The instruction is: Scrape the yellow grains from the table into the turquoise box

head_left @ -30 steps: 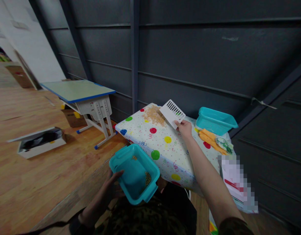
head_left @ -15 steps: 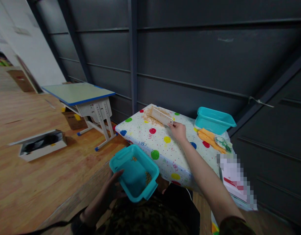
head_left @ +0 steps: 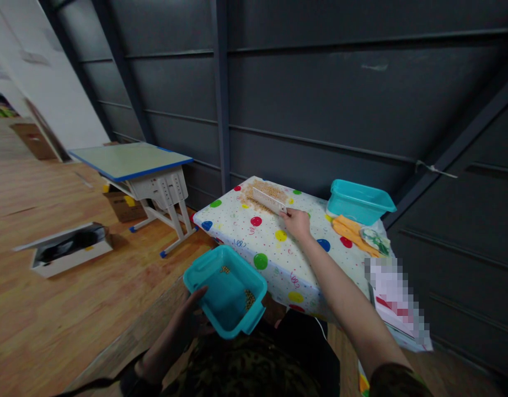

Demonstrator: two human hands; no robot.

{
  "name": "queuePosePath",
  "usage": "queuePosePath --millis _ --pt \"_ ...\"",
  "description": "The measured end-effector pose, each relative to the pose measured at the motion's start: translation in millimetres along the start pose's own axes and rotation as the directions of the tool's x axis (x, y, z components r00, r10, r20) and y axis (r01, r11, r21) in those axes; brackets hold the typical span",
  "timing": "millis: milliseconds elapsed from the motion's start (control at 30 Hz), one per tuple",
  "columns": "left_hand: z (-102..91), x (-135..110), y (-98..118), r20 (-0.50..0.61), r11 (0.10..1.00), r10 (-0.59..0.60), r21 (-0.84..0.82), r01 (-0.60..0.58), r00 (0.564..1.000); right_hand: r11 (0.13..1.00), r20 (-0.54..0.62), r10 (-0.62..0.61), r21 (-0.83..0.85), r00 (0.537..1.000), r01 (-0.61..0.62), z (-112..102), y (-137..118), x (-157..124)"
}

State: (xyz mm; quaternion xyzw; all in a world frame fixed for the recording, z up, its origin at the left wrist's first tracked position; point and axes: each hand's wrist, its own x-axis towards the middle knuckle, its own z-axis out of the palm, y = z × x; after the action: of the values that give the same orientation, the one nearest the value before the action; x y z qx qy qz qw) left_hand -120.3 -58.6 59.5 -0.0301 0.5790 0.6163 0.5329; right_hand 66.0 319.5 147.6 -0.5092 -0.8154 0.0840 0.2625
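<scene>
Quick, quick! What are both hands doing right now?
Left hand: holding the teal tub, thumb over its rim; the other fingers are hard to see.
Right hand: closed on the near end of the thin white panel.

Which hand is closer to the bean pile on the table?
Right. The right hand is just beside the bean pile, holding a white scoop at it. The left hand is farther away, off the table, holding a teal tub.
</scene>
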Motion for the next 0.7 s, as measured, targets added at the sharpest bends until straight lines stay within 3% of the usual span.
queuePosePath --millis 133,700 --pt "5.7 -3.8 -0.1 -0.068 0.997 0.042 0.064 -0.038 0.997 1.0 -0.004 0.003 0.015 1.0 -0.003 -0.1 0.2 1.3" --pt "7.6 -5.5 -1.3 -0.04 0.999 0.014 0.036 -0.012 0.999 0.997 -0.004 -0.047 0.064 0.999 0.047 7.4 3.4 0.3"
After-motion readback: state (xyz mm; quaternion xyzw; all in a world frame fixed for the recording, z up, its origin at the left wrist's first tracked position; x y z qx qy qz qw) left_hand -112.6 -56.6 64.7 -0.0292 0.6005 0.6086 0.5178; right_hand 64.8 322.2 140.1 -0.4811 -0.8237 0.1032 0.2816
